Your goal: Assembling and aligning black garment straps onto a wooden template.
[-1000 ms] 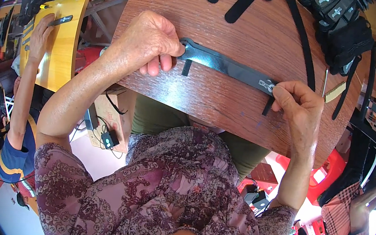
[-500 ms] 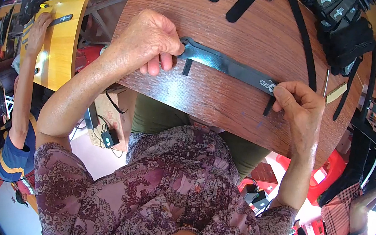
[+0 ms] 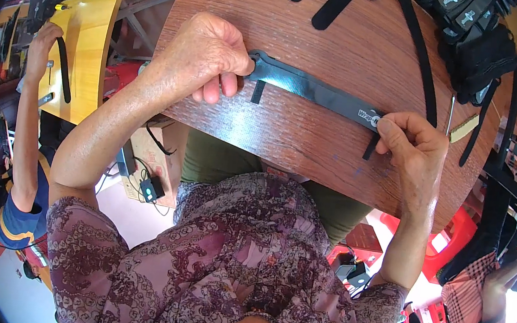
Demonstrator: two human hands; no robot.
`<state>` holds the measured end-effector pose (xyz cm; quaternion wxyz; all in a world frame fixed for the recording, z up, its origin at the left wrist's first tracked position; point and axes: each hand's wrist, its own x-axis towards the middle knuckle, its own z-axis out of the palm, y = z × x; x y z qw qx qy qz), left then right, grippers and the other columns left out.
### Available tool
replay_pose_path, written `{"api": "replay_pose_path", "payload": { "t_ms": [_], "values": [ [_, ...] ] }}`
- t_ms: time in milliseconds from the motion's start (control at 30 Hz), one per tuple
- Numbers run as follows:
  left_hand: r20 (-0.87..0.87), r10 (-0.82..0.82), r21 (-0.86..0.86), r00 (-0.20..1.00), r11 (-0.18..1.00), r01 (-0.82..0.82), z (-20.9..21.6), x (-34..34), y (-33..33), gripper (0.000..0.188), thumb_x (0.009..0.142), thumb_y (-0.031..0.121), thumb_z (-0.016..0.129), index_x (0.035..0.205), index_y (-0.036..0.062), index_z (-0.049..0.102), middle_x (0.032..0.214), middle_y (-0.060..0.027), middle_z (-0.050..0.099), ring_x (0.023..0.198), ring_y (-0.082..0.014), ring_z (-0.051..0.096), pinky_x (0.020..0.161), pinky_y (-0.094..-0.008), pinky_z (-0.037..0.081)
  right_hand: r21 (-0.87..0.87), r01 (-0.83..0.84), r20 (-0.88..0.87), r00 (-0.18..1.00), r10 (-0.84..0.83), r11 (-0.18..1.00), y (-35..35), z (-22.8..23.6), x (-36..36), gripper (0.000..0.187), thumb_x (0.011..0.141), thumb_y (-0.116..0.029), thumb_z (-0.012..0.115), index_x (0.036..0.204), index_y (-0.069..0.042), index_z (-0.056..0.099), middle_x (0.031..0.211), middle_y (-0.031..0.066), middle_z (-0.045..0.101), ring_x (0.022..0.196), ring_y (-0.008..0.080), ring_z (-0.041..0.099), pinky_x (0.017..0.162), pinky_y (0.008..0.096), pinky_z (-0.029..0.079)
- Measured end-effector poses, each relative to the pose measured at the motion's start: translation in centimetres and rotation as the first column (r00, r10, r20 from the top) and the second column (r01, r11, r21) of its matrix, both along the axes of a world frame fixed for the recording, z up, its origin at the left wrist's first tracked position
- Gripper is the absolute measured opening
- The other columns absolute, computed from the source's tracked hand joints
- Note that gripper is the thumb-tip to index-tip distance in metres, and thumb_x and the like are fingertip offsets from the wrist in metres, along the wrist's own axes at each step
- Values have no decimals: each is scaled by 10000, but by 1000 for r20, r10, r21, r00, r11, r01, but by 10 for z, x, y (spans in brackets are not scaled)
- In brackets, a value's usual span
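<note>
The person is pinning a flat black strap (image 3: 314,91) to the brown table (image 3: 312,142) — left hand (image 3: 203,56) pinching one end, right hand (image 3: 411,140) pinching the other. It is looking light, limp and bendy — best gripped at the ends.

brown wood-grain table (image 3: 312,136) in centre. loose black straps (image 3: 412,45) along its far edge; heap of black gear (image 3: 476,39) at far right corner. yellow bench (image 3: 94,34) to the left, second person in blue shirt (image 3: 17,210) beside it. red stool (image 3: 453,241) lower right, near a checked sleeve (image 3: 468,307).
</note>
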<state>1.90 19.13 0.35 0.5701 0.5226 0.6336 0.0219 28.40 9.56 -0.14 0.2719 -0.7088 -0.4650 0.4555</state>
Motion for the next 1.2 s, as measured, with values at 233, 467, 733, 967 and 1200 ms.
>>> {"api": "replay_pose_path", "payload": {
  "t_ms": [233,467,733,967,1200],
  "values": [
    [-36,-13,14,999,1000,13,-1,0,-1,143,715,142,605,684,4,631,550,-72,609,366,-90,526,302,-217,380,-14,7,-4,1000,-7,1000,0,1,-1,95,811,-66,637,812,26,655,607,17,592,560,58,523,498,207,375],
    [-41,-17,27,999,999,18,1,2,-2,140,718,141,603,688,6,630,545,-74,604,364,-91,524,299,-216,371,9,8,-26,1000,-8,1000,-2,-2,2,94,811,-63,633,814,29,654,608,19,589,561,60,524,503,207,384],
    [0,42,14,999,999,-42,-2,3,-3,126,759,112,597,701,1,598,507,-70,558,307,-75,429,293,-201,324,-13,5,-2,1000,-5,1000,-2,-2,2,109,812,-83,634,806,24,658,600,24,592,549,59,515,495,207,377],
    [20,32,15,999,999,-32,-6,-3,-5,106,767,103,590,728,5,597,513,-63,564,316,-75,435,301,-202,332,-2,4,-13,1000,-4,1000,-3,-1,0,104,811,-79,630,804,22,657,595,18,590,544,56,511,484,206,365],
    [-42,-19,109,999,994,23,-3,1,-11,118,749,110,592,692,8,614,528,-46,582,363,-74,502,313,-210,363,-3,3,-17,1000,-3,1000,-4,-3,1,108,808,-93,631,802,11,657,589,9,583,525,48,481,466,207,340]
  ]
}}
